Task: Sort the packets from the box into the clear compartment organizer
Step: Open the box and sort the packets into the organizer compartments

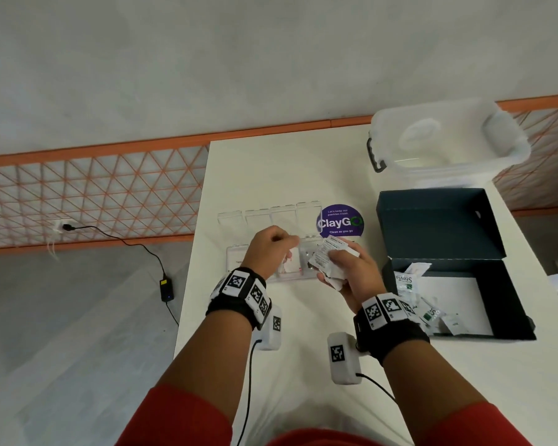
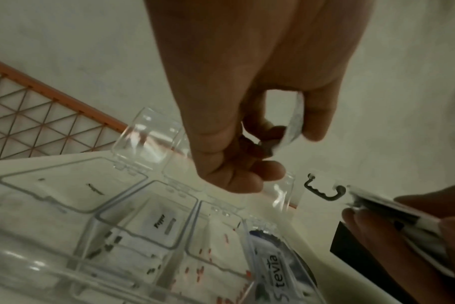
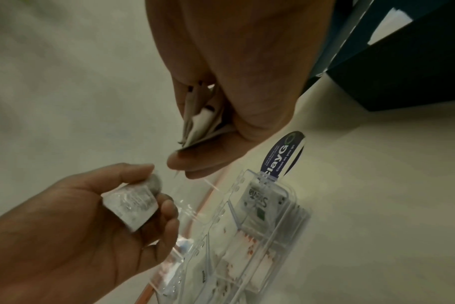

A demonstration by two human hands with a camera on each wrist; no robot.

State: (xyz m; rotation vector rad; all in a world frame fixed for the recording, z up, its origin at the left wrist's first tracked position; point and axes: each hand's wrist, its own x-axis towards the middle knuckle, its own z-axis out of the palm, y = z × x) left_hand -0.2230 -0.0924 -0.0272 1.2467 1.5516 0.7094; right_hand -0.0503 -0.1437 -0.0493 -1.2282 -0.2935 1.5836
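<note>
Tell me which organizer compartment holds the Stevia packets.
The end compartment of the clear organizer, nearest the purple ClayGo sticker. The compartment beside it holds red-printed packets; the next holds a Pepper packet.

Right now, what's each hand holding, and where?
Left hand pinches one small silvery packet by its edges. Right hand grips a bunch of packets at their lower ends.

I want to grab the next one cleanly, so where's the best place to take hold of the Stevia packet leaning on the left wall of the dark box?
Pinch the Stevia packet by its upper edge, coming from above. It stands propped against the box wall, so its top pokes free while its lower end sits among other packets.
</note>
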